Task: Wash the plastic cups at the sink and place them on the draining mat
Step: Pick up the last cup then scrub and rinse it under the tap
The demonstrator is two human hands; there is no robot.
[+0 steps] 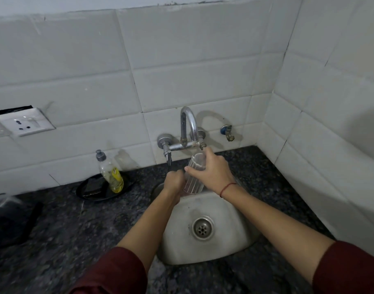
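I face a back wall (181, 60) of large white tiles, where the chrome tap (194, 126) is mounted. Right of the tap, past 1 small blue-handled valve (227, 132), a side wall (330, 102) of the same tiles forms a corner. Far left of the tap sits a white socket plate (24, 124). Below the tap runs a dark speckled stone counter (86, 225). The light is dim and even.

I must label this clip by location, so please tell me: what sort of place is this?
Probably a small home kitchen: a white oval sink set in a dark speckled stone counter, a chrome wall-mounted tap on white tiles, and a clear bottle of yellow dish soap nearby.
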